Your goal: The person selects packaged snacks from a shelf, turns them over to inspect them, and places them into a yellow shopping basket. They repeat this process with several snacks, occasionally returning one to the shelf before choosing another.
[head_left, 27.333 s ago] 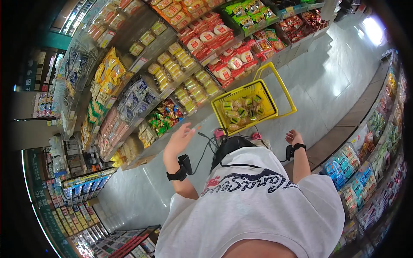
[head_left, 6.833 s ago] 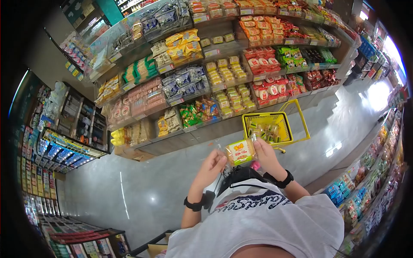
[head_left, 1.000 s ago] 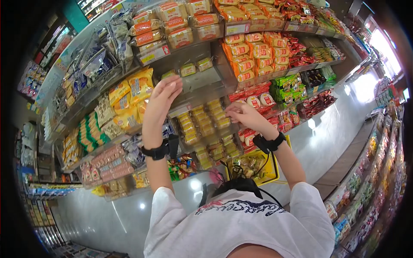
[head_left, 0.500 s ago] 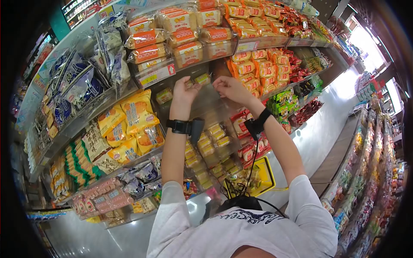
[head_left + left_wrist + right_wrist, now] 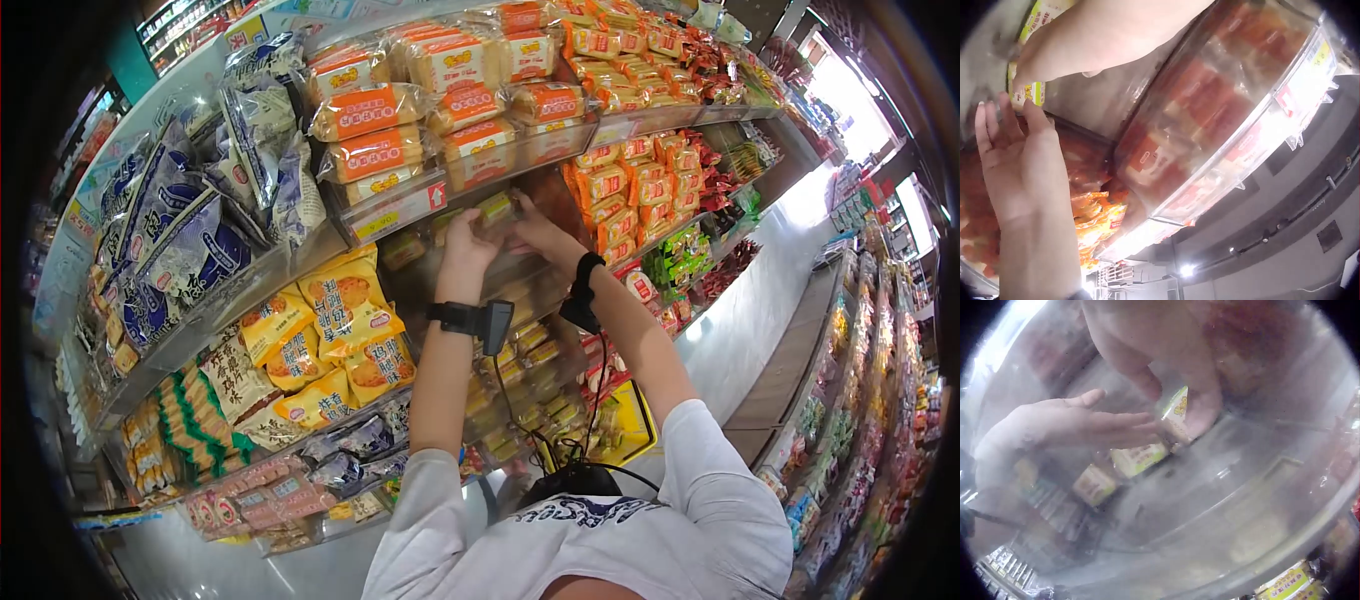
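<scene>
Both my hands reach into a shelf bin with a few green-labelled bread packs. My right hand (image 5: 545,235) is at the rightmost bread pack (image 5: 495,208). In the right wrist view its fingers lie along the far side of that pack, while the thumb stands apart from it. My left hand (image 5: 472,240) reaches in from the left. Its fingers look straight in the right wrist view, with the tips right at the same pack. Two other packs, a middle bread pack (image 5: 1141,459) and a left bread pack (image 5: 1094,484), lie in a row beyond the left hand.
A clear-fronted shelf of orange-labelled bread (image 5: 470,90) overhangs the bin. Yellow snack bags (image 5: 345,310) sit at left, orange packets (image 5: 605,195) at right. A yellow basket (image 5: 635,420) stands below on the floor, and another stocked shelf (image 5: 850,380) lines the aisle's right side.
Earlier, both hands held one bread pack near the basket. In the last second, my hands have come together, and the right has risen into the upper bin. My view has moved closer to the shelf.
</scene>
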Motion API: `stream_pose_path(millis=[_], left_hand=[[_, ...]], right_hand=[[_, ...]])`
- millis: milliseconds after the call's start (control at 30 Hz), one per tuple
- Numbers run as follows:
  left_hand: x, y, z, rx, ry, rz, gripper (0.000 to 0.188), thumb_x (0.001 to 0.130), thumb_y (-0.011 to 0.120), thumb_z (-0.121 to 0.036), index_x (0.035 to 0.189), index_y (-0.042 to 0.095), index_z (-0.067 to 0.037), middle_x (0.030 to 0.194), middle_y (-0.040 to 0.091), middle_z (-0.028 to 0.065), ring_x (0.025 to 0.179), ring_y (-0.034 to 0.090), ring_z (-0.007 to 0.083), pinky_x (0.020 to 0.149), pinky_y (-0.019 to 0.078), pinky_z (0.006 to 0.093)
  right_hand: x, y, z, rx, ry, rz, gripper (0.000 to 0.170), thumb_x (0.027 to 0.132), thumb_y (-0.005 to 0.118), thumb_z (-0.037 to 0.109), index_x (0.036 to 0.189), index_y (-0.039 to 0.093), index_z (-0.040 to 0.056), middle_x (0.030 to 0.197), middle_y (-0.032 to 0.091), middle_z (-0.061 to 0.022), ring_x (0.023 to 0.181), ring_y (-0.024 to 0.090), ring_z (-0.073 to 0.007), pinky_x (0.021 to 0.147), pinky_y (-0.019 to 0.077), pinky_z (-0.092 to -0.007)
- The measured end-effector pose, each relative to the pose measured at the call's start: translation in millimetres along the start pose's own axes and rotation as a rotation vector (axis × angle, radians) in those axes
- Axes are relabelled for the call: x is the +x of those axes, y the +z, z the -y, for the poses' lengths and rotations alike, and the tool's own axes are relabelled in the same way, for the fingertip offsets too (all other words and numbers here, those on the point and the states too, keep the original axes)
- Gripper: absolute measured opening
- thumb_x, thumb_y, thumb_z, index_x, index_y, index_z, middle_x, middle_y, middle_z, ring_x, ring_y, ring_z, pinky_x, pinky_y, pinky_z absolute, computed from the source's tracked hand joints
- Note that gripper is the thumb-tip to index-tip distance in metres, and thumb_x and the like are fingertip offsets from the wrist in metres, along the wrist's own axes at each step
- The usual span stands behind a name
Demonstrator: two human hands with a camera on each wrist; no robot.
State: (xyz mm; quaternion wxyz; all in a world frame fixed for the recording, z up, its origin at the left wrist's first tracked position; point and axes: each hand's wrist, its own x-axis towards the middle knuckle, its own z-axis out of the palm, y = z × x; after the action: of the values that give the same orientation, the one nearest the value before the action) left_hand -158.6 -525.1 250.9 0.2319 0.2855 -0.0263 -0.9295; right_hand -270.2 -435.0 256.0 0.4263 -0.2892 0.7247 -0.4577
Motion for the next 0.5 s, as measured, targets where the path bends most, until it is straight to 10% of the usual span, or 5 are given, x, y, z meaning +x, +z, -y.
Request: stream_pose_path(millis=[267, 500], left_hand=[[9, -8, 6, 0.077, 0.004, -0.058, 0.022, 0.077, 0.055, -0.009, 0.097, 0.046, -0.013, 0.104, 0.041, 0.0087, 0.09, 0.038, 0.0266, 0.094, 0.0299, 0.0493], [12, -12, 8, 0.025, -0.039, -0.122, 0.042, 0.077, 0.055, -0.01, 0.116, 0.039, -0.009, 0.126, 0.027, 0.0163, 0.119, 0.026, 0.0352, 0.105, 0.0158, 0.0514]], right_hand=[[6, -6, -8, -0.168, 0.002, -0.106, 0.074, 0.076, 0.051, 0.008, 0.139, 0.014, 0.0225, 0.103, 0.054, -0.0174, 0.073, 0.059, -0.0223, 0.056, 0.0511, -0.0304], [37, -12, -40, -0.509, -0.107, -0.226, 0.059, 0.076, 0.048, 0.003, 0.129, 0.025, 0.0174, 0.093, 0.056, -0.0133, 0.074, 0.059, -0.0234, 0.059, 0.0517, -0.031]])
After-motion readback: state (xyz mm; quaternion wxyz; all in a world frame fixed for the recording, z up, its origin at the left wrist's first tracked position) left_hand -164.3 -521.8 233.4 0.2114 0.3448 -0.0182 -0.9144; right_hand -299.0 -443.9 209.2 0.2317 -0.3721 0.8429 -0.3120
